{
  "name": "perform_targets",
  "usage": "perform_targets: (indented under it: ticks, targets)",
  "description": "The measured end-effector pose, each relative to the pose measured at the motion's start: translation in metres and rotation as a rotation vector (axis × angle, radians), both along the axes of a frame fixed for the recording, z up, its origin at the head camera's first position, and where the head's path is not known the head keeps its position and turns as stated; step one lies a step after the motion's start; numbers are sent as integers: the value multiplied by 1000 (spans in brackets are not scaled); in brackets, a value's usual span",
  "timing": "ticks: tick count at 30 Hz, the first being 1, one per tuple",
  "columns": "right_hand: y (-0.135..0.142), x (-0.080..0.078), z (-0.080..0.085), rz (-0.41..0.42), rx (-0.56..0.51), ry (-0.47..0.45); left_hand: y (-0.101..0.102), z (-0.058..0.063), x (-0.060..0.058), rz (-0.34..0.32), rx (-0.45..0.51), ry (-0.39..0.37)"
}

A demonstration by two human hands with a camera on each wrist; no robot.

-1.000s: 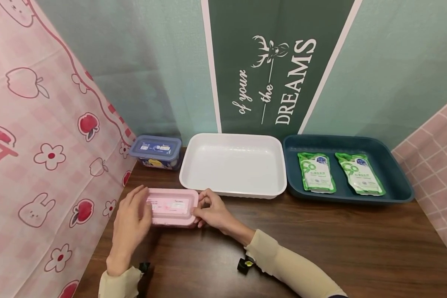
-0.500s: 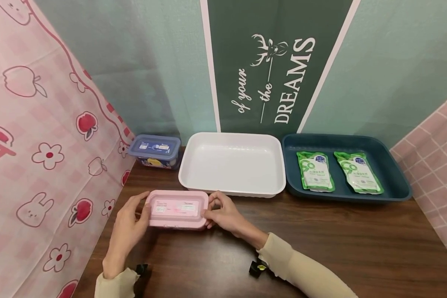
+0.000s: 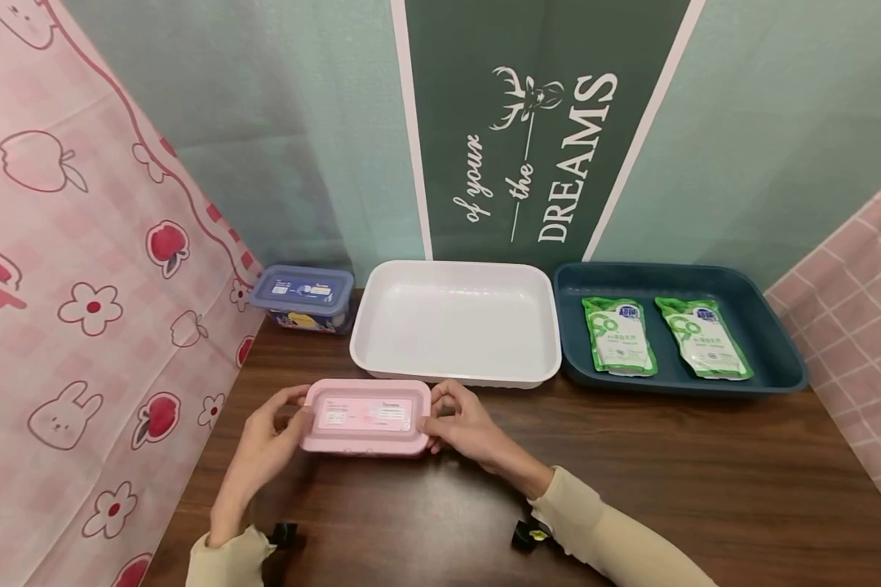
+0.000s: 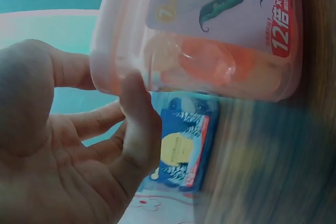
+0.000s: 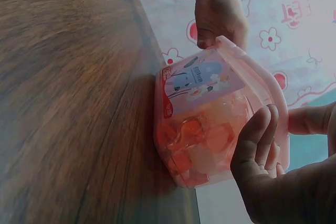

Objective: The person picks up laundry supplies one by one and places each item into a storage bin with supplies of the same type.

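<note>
A lidded pink plastic box (image 3: 367, 417) is held at its two short ends, in front of the white tray. In the right wrist view its clear pink wall shows orange and pink pods (image 5: 202, 142) inside. My left hand (image 3: 264, 448) grips the left end, its thumb at the lid rim in the left wrist view. My right hand (image 3: 477, 432) pinches the right end, with the thumb on the lid and curled fingers below the rim. Whether the box's base touches the table cannot be told.
A blue lidded box (image 3: 303, 297) stands at the back left. Beside it are a white tray (image 3: 455, 379) and a dark teal tray (image 3: 683, 383). Two green and white pouches (image 3: 620, 336) lie in the teal tray. A pink patterned cloth (image 3: 95, 359) borders the left side.
The pink box has moved to the right along the front of the white tray, with both hands moving along with it. The blue box, trays and pouches have stayed in place.
</note>
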State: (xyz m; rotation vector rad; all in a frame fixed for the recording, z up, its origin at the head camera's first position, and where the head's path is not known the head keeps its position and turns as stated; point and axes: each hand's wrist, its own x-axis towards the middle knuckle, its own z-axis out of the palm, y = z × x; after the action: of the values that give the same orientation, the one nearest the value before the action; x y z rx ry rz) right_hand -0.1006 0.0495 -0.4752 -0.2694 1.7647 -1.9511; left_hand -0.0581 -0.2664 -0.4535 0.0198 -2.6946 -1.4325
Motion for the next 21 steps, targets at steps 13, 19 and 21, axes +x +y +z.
perform_targets:
  ticks: [13,19,21]
  targets:
    - [30,3,-1,-11,41,-9,16,-1,-5,17,267,-263]
    - [44,5,2,-13,35,-18,24,-3,-4,-27,378,-319]
    - [48,6,2,-13,26,-29,25,-4,-3,-56,404,-327]
